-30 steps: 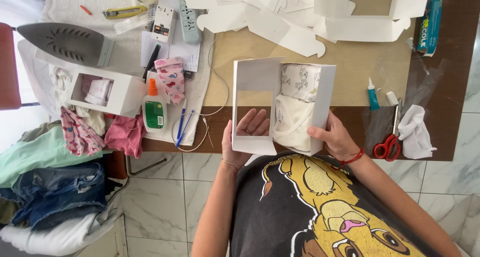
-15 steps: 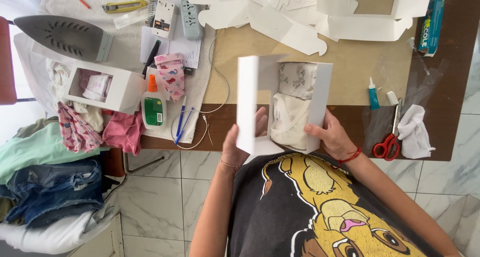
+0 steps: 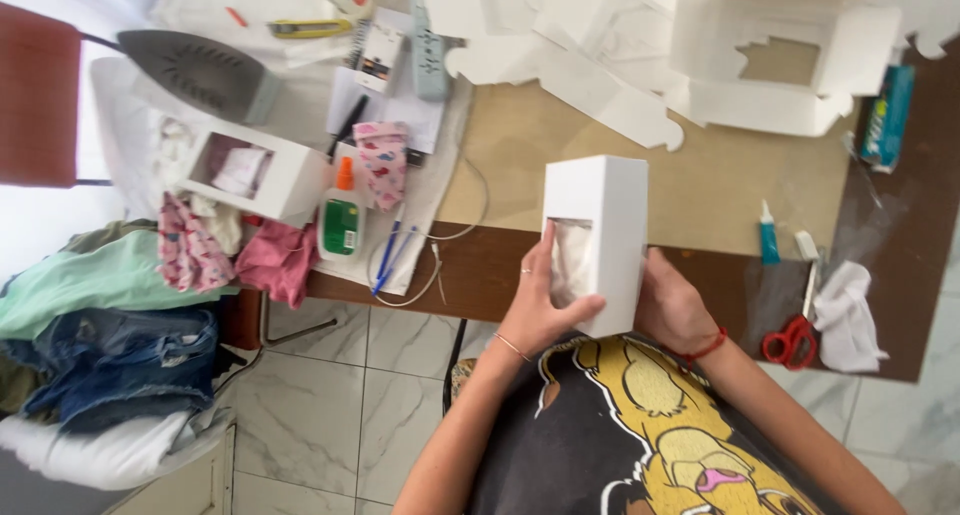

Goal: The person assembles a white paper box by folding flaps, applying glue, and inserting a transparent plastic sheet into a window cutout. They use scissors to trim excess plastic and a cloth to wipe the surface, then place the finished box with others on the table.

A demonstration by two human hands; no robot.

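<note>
1. While the head camera looks down, the far left of the frame holds a stack of folded clothes (image 3: 100,315), mint green over denim, with an iron (image 3: 200,70) lying at the upper left.
2. Just right of the iron: a small white window box (image 3: 262,175) with pale cloth inside, pink patterned fabric (image 3: 190,250) spilling below it, and a green glue bottle (image 3: 342,220) with an orange cap beside it.
3. Centre of frame: the white carton (image 3: 595,237) is held upright above the near edge of the table (image 3: 480,265), long axis running top to bottom of the frame. Its window faces left, with white cloth showing behind it.
4. Left hand (image 3: 545,310) sits on the carton's window side, fingers stretched up along the opening and thumb hooked across the lower front. Closed on the carton, not loose.
5. Right hand (image 3: 675,310) cups the carton's lower right side, palm against the wall; its fingertips are hidden behind the box, so how tightly it grips I cannot tell for certain, though it clearly bears on the box.
6. Key relation: both hands clasp the carton's lower end, about level with each other, so its free upper end stands away from the body toward mid-frame.
7. Right of the hands: a small blue tube (image 3: 768,237), red scissors (image 3: 790,340) and a crumpled white cloth (image 3: 848,320).
8. Upper right: flat white box blanks (image 3: 780,65) lie spread out.
</note>
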